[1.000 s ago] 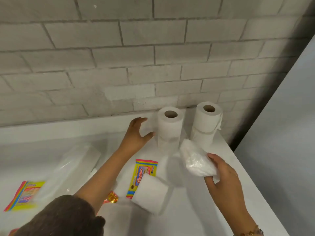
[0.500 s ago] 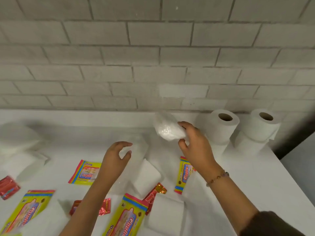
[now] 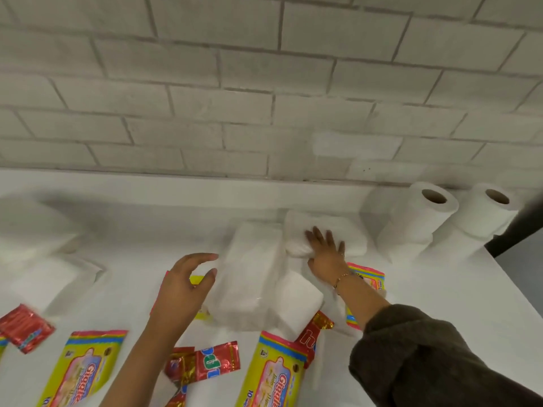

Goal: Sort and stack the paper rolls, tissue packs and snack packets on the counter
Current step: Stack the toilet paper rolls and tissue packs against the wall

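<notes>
The right hand (image 3: 326,252) lies flat, fingers spread and straight, pressing down on a small white tissue pack (image 3: 340,230) at the far side of the counter (image 3: 440,304), close to the brick wall (image 3: 264,83). A bracelet (image 3: 343,279) circles that wrist, and a dark sleeve (image 3: 426,356) covers the forearm. The left hand (image 3: 185,286) hangs above the counter with fingers loosely curved, gripping nothing, just left of a long clear-wrapped pack (image 3: 249,277). A smaller white pack (image 3: 296,304) lies against the long one's near right side.

At the far right, by the wall, a paper roll (image 3: 423,221) stands upright beside a second roll (image 3: 482,218); each seems to sit on another roll, though the white blurs together. A yellow packet (image 3: 368,279) lies partly under the right forearm. Nearer lie a second yellow packet (image 3: 273,377), a third yellow packet (image 3: 85,374), a red packet (image 3: 205,362) between them and another red packet (image 3: 25,327) at the left edge.
</notes>
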Available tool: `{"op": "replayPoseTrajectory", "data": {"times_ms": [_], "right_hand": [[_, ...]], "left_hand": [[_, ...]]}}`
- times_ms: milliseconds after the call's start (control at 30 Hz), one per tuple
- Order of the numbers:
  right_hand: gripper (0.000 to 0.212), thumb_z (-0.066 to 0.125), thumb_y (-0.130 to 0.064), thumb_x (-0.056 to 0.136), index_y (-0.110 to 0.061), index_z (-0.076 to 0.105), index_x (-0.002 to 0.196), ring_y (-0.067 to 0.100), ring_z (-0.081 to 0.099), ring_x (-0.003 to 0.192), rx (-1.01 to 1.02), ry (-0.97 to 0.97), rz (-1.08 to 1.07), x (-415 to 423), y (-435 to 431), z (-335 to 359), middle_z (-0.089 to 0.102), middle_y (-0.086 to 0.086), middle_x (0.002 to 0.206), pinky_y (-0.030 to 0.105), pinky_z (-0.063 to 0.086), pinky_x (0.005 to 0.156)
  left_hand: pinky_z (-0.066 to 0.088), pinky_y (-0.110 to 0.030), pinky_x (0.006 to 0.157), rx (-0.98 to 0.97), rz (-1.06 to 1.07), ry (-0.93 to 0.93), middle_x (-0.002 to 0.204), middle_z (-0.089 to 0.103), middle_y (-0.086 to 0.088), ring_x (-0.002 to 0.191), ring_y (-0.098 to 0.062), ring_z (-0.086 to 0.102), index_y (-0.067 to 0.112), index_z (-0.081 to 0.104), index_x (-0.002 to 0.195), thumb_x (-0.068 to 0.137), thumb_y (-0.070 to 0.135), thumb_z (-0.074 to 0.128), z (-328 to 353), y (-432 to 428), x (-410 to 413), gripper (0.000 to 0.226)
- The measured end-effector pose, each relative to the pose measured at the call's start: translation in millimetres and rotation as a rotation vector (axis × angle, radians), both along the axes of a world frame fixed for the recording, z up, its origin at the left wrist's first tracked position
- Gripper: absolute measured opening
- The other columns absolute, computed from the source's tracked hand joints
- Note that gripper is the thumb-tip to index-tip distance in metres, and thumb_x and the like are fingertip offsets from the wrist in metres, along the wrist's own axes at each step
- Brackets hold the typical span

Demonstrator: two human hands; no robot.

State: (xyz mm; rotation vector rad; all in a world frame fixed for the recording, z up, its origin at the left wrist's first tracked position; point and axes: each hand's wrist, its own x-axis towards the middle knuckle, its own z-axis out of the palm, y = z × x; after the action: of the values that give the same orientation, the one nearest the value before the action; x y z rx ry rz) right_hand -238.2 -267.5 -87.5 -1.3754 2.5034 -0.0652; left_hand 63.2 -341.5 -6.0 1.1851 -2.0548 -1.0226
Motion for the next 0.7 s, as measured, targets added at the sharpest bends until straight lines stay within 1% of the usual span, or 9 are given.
{"op": "replayPoseTrajectory", "data": {"times_ms": [100, 233, 300, 367, 400, 467, 533, 600, 700], "right_hand": [[0.077, 0.048, -0.018, 0.087, -0.029, -0.001, 0.146, 0.03, -0.009, 0.144, 0.053, -0.025, 0.021, -4.1, -0.8, 4.0, -0.008, -0.004, 0.158, 0.058, 0.001, 0.113], [0.085, 0.054, -0.017, 0.083, -0.027, 0.0, 0.147, 0.027, -0.008, 0.145, 0.017, -0.076, 0.014, -4.4, 1.1, 15.1, -0.007, -0.003, 0.158, 0.057, -0.003, 0.113], [0.08, 0.054, -0.015, 0.083, -0.02, 0.006, 0.147, 0.026, -0.002, 0.145, -0.108, -0.073, -0.023, 2.9, 4.0, 21.5, 0.0, 0.001, 0.158, 0.055, -0.002, 0.114], [0.065, 0.054, -0.013, 0.085, -0.01, 0.024, 0.143, 0.03, 0.019, 0.141, -0.369, -0.138, -0.071, 22.1, 8.5, 26.7, 0.022, 0.01, 0.153, 0.045, 0.012, 0.115], [0.056, 0.055, -0.012, 0.086, -0.008, 0.034, 0.138, 0.031, 0.034, 0.134, -0.51, -0.225, -0.114, 33.4, 10.7, 29.1, 0.037, 0.014, 0.145, 0.037, 0.024, 0.111], [0.04, 0.057, -0.019, 0.087, -0.011, 0.046, 0.125, 0.028, 0.056, 0.107, -0.647, -0.453, -0.236, 60.5, 14.5, 36.0, 0.057, 0.015, 0.118, 0.024, 0.044, 0.083], [0.037, 0.057, -0.034, 0.088, -0.014, 0.046, 0.117, 0.021, 0.06, 0.081, -0.595, -0.606, -0.328, 80.8, 15.5, 42.9, 0.059, 0.008, 0.095, 0.022, 0.044, 0.062], [0.051, 0.052, -0.053, 0.084, -0.016, 0.043, 0.118, 0.02, 0.06, 0.082, -0.446, -0.65, -0.354, 92.0, 11.5, 46.5, 0.059, 0.003, 0.092, 0.029, 0.048, 0.071], [0.08, 0.048, -0.073, 0.072, -0.021, 0.032, 0.13, 0.027, 0.052, 0.114, -0.237, -0.722, -0.393, 100.4, -0.6, 50.2, 0.054, 0.002, 0.115, 0.044, 0.038, 0.104]], "left_hand": [[0.036, -0.006, 0.07, 0.06, -0.01, 0.012, 0.11, 0.055, 0.009, 0.103, -0.005, 0.05, 0.032, 0.062, 0.105, 0.087, 0.015, 0.059, -6.4, -0.2, 2.2, 0.025], [0.035, -0.005, 0.066, 0.122, 0.005, 0.013, 0.109, 0.058, 0.007, 0.1, -0.006, 0.053, 0.035, 0.061, 0.102, 0.088, 0.016, 0.059, -13.4, 7.9, 1.6, 0.024], [0.036, -0.003, 0.065, 0.136, 0.004, 0.003, 0.108, 0.058, 0.006, 0.097, -0.007, 0.054, 0.035, 0.06, 0.1, 0.088, 0.015, 0.059, -13.5, 10.3, 2.5, 0.024], [0.036, -0.001, 0.068, 0.143, 0.032, -0.002, 0.109, 0.059, 0.004, 0.098, -0.01, 0.055, 0.03, 0.062, 0.105, 0.088, 0.015, 0.058, -13.8, 12.7, 6.6, 0.023], [0.036, -0.003, 0.072, 0.147, 0.048, -0.002, 0.109, 0.059, 0.003, 0.098, -0.011, 0.055, 0.027, 0.063, 0.106, 0.088, 0.015, 0.058, -13.8, 14.0, 7.9, 0.023], [0.04, -0.016, 0.077, 0.171, 0.079, 0.007, 0.108, 0.059, 0.003, 0.096, -0.011, 0.055, 0.025, 0.063, 0.107, 0.088, 0.015, 0.057, -13.3, 19.1, 12.1, 0.023], [0.042, -0.017, 0.073, 0.196, 0.098, 0.03, 0.103, 0.06, 0.005, 0.088, -0.006, 0.057, 0.025, 0.063, 0.105, 0.089, 0.014, 0.056, -11.8, 24.3, 15.7, 0.021], [0.041, -0.012, 0.067, 0.196, 0.117, 0.041, 0.096, 0.062, 0.006, 0.083, 0.001, 0.057, 0.025, 0.063, 0.097, 0.089, 0.016, 0.056, -10.7, 29.1, 20.9, 0.015], [0.04, -0.011, 0.065, 0.156, 0.14, 0.014, 0.091, 0.062, 0.008, 0.08, 0.004, 0.056, 0.026, 0.062, 0.092, 0.089, 0.018, 0.056, -11.1, 34.4, 30.5, 0.011]]}}
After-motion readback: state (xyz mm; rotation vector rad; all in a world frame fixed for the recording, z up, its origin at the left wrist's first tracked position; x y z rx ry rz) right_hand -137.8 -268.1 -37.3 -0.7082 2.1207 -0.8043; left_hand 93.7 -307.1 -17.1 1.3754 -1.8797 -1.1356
